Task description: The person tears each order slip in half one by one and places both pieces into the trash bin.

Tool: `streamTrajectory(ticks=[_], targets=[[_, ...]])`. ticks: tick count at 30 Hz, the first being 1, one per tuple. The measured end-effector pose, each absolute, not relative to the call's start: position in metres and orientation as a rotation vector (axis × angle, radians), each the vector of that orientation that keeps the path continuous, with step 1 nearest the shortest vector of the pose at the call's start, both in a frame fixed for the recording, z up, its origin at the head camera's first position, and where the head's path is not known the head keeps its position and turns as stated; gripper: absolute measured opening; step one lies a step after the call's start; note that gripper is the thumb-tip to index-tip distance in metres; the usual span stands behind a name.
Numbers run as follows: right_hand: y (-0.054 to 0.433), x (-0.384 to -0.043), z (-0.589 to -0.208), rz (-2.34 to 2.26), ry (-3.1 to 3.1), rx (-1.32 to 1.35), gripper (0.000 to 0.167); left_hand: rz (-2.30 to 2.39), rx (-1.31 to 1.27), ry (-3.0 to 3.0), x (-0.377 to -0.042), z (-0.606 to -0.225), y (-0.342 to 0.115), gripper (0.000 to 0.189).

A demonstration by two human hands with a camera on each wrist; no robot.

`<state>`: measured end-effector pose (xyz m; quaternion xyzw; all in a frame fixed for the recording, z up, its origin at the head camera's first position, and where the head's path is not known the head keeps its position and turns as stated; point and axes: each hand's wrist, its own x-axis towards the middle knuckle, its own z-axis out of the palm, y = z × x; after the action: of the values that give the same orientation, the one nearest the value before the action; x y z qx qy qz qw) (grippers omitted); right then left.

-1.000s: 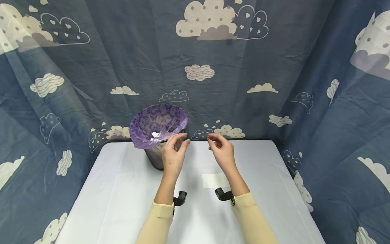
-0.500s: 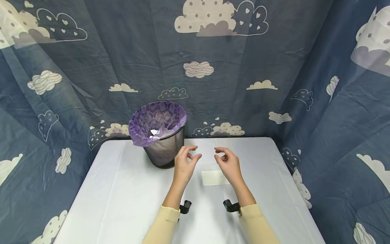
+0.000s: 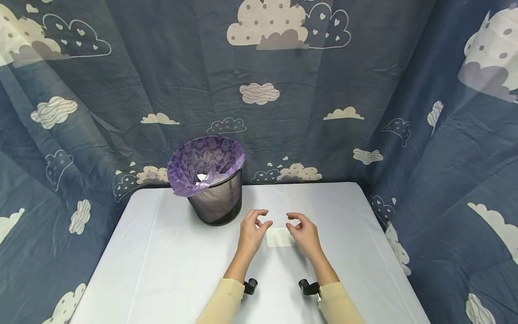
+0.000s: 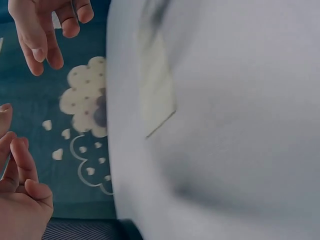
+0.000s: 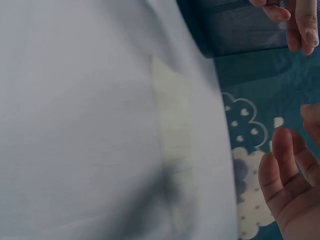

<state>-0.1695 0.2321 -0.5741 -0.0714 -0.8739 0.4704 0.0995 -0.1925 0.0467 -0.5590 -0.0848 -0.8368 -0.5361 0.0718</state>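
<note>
A pale yellow, flat rectangle [image 3: 279, 237], like a sheet of ruled paper, lies on the white tabletop. My left hand [image 3: 252, 231] hovers by its left end with fingers loosely bent and nothing between them. On the other side, my right hand [image 3: 304, 233] hovers over its right end, which it partly hides in the head view; its fingers are also bent and hold nothing. Both hands are apart from each other. In the left wrist view, the pale sheet [image 4: 159, 90] lies below the hands, with soft shadows around it.
A black mesh wastebasket [image 3: 218, 202] stands at the back left of the table [image 3: 178, 270]. Its purple patterned liner [image 3: 182, 168] folds over the rim, and white scraps [image 3: 201, 177] lie inside. A dark blue cloud-print curtain [image 3: 291, 135] hangs behind and at both sides.
Both hands have moved away from the wastebasket, toward the front of the table and the pale sheet. The left hand has also shifted right. Neither has taken hold of anything.
</note>
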Motion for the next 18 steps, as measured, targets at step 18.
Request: streamTrajectory(ticks=[18], targets=[[0.247,-0.171,-0.624,1.314,-2.758,-0.317,0.042,-1.612,-0.25,-2.688,-0.183,-0.604,0.076,0.046]])
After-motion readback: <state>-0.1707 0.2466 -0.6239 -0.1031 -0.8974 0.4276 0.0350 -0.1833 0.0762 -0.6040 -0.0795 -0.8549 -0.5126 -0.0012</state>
